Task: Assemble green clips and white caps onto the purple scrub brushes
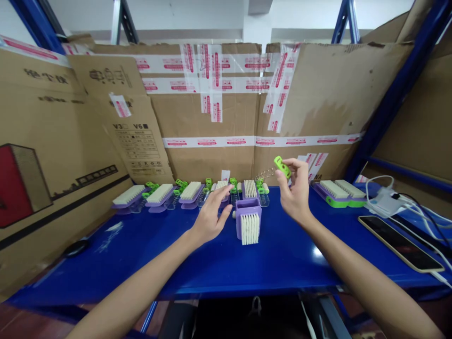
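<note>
My right hand (296,188) is raised over the blue table, its fingers pinched on a small green plastic part (282,166) with holes in it. My left hand (212,215) hovers left of centre with fingers apart and nothing in it. Between the two hands, a purple holder (248,209) with an open top stands on the table, white bristles (250,229) facing me. Just behind it is another purple brush (250,189), with green parts and clear pieces beside it. The fingers of my left hand partly hide one more brush (221,184).
Several purple brushes (160,194) with green parts line the back left. Two purple-green brushes (334,189) lie at the right, near a white adapter (384,201), cables and a phone (400,240). Cardboard walls (212,165) enclose the blue table (141,263).
</note>
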Action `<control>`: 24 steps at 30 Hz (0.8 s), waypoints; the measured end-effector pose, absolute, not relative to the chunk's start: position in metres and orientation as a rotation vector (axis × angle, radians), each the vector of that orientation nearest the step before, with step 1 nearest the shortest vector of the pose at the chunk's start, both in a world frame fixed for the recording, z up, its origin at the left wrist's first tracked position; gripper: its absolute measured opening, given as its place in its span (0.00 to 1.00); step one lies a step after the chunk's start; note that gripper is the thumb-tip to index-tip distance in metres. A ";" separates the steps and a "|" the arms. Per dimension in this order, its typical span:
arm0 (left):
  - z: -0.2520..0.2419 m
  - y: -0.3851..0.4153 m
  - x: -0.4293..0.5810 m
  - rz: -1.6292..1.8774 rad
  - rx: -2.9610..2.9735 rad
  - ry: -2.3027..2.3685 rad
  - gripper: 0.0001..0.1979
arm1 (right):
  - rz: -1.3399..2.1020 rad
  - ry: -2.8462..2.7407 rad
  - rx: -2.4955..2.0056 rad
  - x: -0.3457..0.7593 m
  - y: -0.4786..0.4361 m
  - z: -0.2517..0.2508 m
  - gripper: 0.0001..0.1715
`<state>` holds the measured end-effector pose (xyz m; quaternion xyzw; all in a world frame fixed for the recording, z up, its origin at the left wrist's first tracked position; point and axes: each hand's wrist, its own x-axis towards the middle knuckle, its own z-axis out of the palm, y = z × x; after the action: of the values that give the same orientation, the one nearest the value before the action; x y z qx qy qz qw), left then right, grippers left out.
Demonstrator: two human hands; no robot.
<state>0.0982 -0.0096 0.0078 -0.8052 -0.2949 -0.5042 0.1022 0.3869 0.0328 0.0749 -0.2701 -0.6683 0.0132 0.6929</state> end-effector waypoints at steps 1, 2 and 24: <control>0.007 -0.009 0.098 -1.490 -2.384 -0.873 0.31 | 0.055 -1.511 -0.602 0.388 0.034 0.085 0.17; 0.007 -0.009 0.098 -1.494 -2.388 -0.876 0.31 | 0.081 -1.530 -0.599 0.389 0.035 0.096 0.16; 0.003 -0.005 0.096 -1.564 -2.458 -0.938 0.25 | 0.370 -2.329 -0.532 0.400 0.006 0.225 0.20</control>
<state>0.0957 -0.0053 0.0032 -0.8025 -0.3061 -0.5105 0.0404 0.4002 0.0062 0.2253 -0.2057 -0.9009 0.1432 0.3544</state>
